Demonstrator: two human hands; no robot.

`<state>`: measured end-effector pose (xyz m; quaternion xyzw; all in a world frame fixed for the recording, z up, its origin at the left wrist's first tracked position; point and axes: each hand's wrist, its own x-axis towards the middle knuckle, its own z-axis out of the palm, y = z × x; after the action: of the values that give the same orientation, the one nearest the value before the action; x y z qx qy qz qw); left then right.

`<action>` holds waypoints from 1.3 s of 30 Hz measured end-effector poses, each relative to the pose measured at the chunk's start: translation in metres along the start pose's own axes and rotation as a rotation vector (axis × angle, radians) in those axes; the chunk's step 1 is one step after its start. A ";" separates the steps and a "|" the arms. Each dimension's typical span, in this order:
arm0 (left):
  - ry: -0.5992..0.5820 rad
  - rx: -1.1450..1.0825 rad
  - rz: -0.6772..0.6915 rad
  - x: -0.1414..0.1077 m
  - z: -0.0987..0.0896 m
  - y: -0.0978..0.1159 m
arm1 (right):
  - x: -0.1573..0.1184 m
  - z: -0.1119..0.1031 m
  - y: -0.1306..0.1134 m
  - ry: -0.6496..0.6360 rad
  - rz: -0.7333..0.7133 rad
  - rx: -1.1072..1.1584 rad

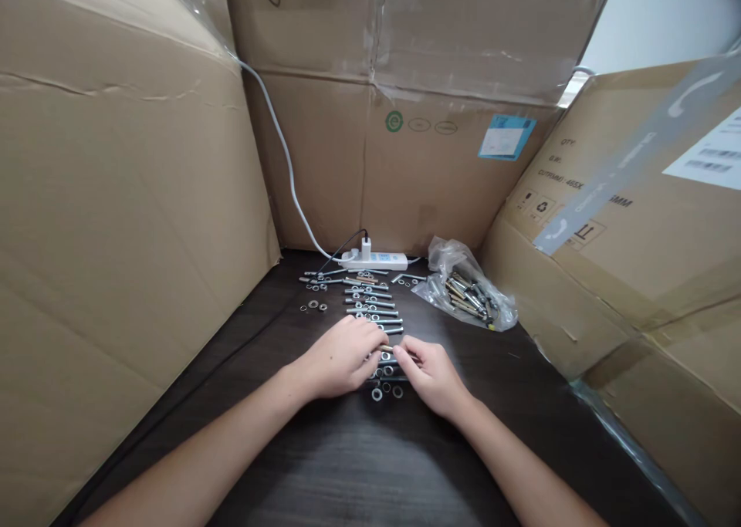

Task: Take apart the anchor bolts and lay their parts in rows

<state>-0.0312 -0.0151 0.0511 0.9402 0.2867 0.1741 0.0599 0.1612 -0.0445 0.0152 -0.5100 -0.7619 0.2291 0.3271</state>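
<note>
Clock positions are taken from the gold-toned bolt (pixel 387 349). Item: carton (pixel 116 164), plain brown, one creased side panel, ten o'clock. Item: black cable (pixel 248 342), thin, running along the dark bench (pixel 324 465) at nine o'clock. Item: white cord (pixel 283 141), hanging down the cardboard at eleven o'clock and reaching the bench. Item: loose washers (pixel 313 305), a small scatter lying flat, ten o'clock. Item: left hand (pixel 341 359), palm down, fingers grasping the left end of the gold-toned bolt. Item: silver bolts (pixel 373 304), set roughly parallel in a column at twelve o'clock, washers and nuts among them. Item: white power strip (pixel 379 261), twelve o'clock beyond the column, a white plug (pixel 366 248) upright in it. Item: the gold-toned bolt itself, lying between the two hands, partly covered by them. Item: flat washers (pixel 377 394), on the bench at six o'clock, near more silver hardware partly hidden by the hands. Item: right hand (pixel 433 374), fingers clenched on the bolt's right end, thumb along it. Item: clear plastic bag (pixel 468 292), two o'clock, holding mixed gold and silver hardware. Item: printed carton (pixel 637 265), grey tape and white label, between two and three o'clock.
</note>
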 end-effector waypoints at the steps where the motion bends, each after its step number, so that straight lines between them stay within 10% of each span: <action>1: -0.007 0.012 0.012 0.001 0.001 0.004 | -0.001 0.000 -0.001 -0.012 -0.011 0.007; 21: -0.003 -0.251 -0.080 -0.005 0.000 -0.011 | -0.001 -0.001 0.000 0.051 -0.048 -0.007; 32: 0.460 -0.362 -0.552 -0.018 0.007 -0.104 | 0.002 -0.005 0.008 0.098 0.016 0.025; 39: 0.421 -0.134 -0.762 -0.035 0.004 -0.138 | 0.003 -0.005 0.010 0.085 0.015 0.033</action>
<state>-0.1284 0.0800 0.0077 0.7054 0.6069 0.3457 0.1210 0.1699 -0.0385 0.0125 -0.5195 -0.7396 0.2218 0.3659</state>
